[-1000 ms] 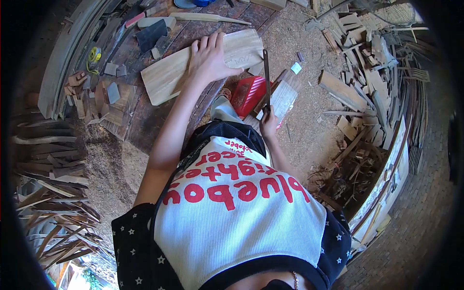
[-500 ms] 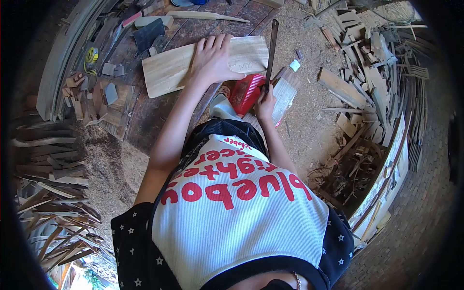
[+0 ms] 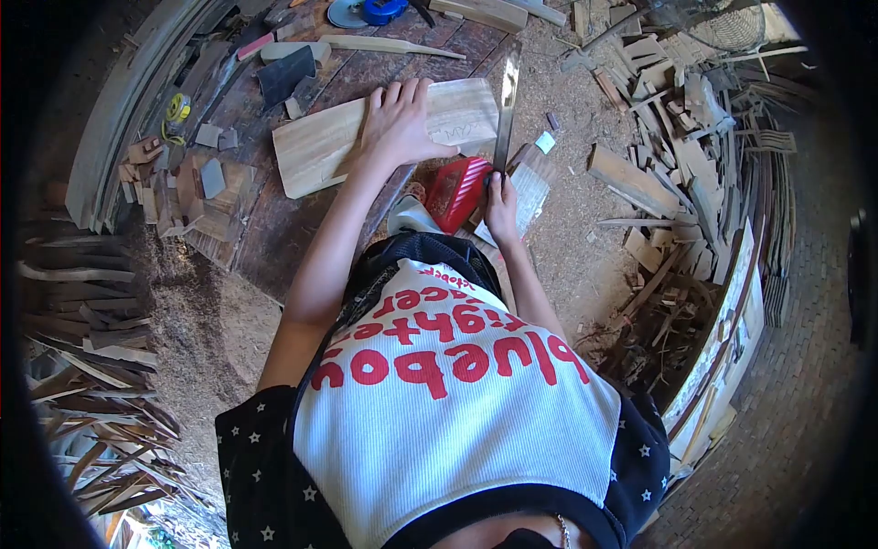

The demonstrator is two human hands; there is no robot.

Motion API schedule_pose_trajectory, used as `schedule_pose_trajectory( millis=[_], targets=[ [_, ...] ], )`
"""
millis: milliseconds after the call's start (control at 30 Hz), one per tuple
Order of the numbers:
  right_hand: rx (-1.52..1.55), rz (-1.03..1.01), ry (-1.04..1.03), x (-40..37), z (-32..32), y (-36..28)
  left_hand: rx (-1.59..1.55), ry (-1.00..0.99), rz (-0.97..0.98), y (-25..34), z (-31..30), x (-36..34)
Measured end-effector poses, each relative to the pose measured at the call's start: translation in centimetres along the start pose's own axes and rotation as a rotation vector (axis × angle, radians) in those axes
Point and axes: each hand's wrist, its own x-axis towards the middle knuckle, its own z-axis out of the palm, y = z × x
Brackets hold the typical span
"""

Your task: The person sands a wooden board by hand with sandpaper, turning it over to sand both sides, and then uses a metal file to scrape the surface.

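Observation:
A pale wooden board point(image 3: 320, 151) with pencil marks near its right end lies on the dark workbench point(image 3: 274, 233). My left hand point(image 3: 398, 123) rests on top of it, palm down with the fingers spread. At the board's right end stands a long narrow saw blade point(image 3: 506, 110), close to the board's edge. My right hand point(image 3: 500, 206) is closed round the blade's lower end, where the handle is mostly hidden. Just left of that hand is a red object with white stripes point(image 3: 457, 192).
Wood scraps point(image 3: 677, 137) are heaped at the right. On the bench are a yellow tape measure point(image 3: 177, 108), small blocks point(image 3: 212, 178), a long shaped stick point(image 3: 393, 46) and a blue round object point(image 3: 382, 9). A lighter plank point(image 3: 530, 197) lies beyond my right hand.
My right hand has moved slightly down and left with the saw, whose blade now catches bright light. My left hand stays on the board. The view has shifted a little.

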Motion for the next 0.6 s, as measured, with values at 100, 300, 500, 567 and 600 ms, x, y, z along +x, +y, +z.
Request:
schedule_pose_trajectory(
  millis=[100, 300, 500, 567, 600],
  targets=[
    [0.23, 0.32, -0.177, 0.1, -1.5, -0.8, -0.005, -0.032, -0.001, 0.0, -0.1, 0.1],
    [0.385, 0.442, -0.276, 0.5, -2.2, -1.2, 0.01, -0.041, -0.016, 0.1, -0.2, 0.0],
    [0.639, 0.603, -0.337, 0.0, -1.9, -2.7, 0.011, -0.032, -0.014, 0.0, 0.0, 0.1],
    [0.677, 0.652, -0.308, -0.2, -1.8, -3.0, 0.006, -0.033, -0.012, 0.0, 0.2, 0.1],
    [0.683, 0.655, -0.315, -0.2, -1.7, -3.0, 0.008, -0.016, -0.01, 0.0, 0.4, 0.0]
  ],
)
